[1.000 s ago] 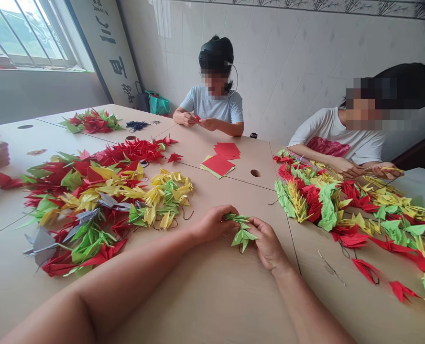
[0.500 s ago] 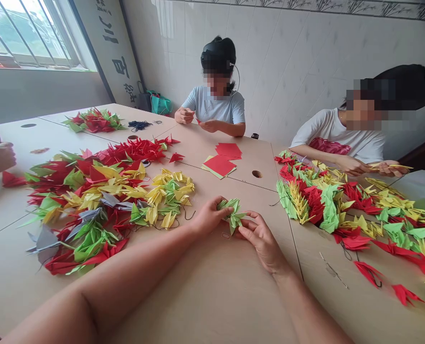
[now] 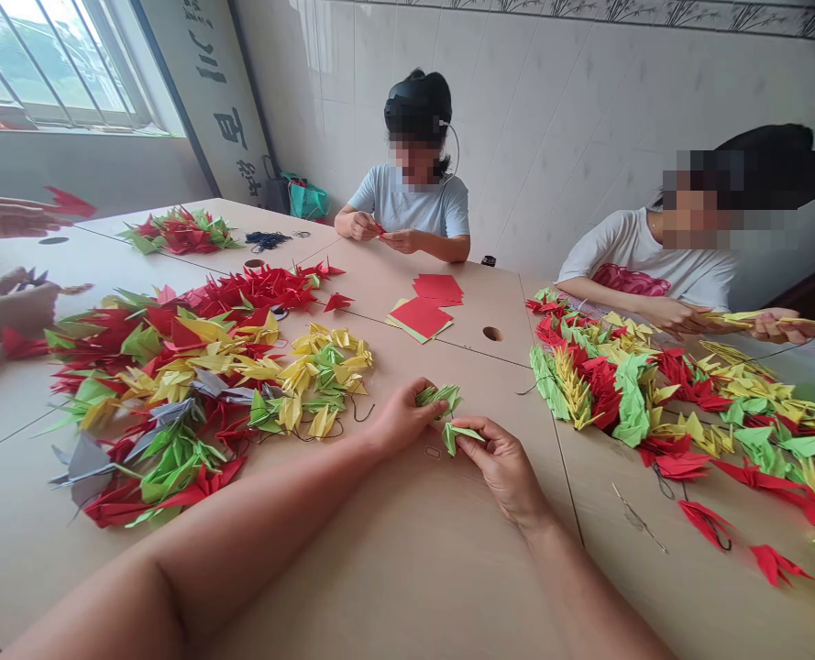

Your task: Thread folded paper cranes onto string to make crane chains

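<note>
My left hand (image 3: 411, 417) is closed around a small bundle of green paper cranes (image 3: 441, 396), its thumb lying across them. Just right of the bundle, my right hand (image 3: 507, 456) pinches a single green paper crane (image 3: 459, 434) between thumb and fingers. A narrow gap parts this crane from the bundle. To the left lies a big heap of folded cranes (image 3: 173, 357) in red, green, yellow and grey. A string of yellow and green cranes (image 3: 328, 376) forms a loop at the heap's right end.
Red paper squares (image 3: 422, 317) lie mid-table near a round hole (image 3: 493, 334). On the right are strung crane garlands (image 3: 631, 394) and a thin wire needle (image 3: 639, 519). One co-worker (image 3: 411, 197) folds paper opposite; another (image 3: 655, 261) handles yellow strips. More hands (image 3: 12, 302) show at left, one with scissors.
My right hand has drawn one green crane a little away from the bundle, while my left hand stays put. At the left edge, another person's hand has appeared with a red piece.
</note>
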The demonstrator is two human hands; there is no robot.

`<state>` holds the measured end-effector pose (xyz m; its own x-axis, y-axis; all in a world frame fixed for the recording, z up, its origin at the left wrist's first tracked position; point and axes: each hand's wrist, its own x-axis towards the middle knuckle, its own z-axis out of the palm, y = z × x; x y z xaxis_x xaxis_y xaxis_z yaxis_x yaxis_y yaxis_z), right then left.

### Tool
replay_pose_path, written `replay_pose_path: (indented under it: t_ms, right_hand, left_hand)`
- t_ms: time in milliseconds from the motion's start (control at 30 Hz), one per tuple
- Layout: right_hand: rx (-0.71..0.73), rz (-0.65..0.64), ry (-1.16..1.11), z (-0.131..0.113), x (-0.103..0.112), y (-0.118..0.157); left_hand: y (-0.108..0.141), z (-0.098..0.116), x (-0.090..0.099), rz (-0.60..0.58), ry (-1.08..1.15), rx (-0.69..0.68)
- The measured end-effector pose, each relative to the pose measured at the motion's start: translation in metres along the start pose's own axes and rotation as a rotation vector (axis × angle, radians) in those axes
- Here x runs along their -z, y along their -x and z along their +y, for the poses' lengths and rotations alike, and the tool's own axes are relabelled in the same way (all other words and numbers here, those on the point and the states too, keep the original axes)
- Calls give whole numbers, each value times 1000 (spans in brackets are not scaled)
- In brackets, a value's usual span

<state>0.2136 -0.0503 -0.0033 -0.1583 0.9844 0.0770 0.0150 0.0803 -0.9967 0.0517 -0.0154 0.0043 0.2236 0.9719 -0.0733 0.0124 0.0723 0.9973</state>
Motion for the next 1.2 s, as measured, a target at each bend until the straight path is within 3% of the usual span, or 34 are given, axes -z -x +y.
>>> replay_pose_path:
  t_ms: [100,233,500,633,900,1200]
  right_hand:
    - [115,28,90,0,2,-1]
    - [311,34,300,-2,2,0]
    - [294,155,436,-4,1,3]
    - [353,143,477,-5,2,1]
    - [533,240,711,-3,3,2]
    - [650,221,778,-2,2,3]
  left_hand:
    - [1,-2,0,19,-155,-35]
    - [2,-7,-3,-9,-180,-68]
    - [3,-1,-3,-84,-191,-46]
    - [3,-2,0,-130,-179,-36]
    - [-1,-7,3,-307,-31,-19]
    - [-1,-5,4,-338,-166,-34]
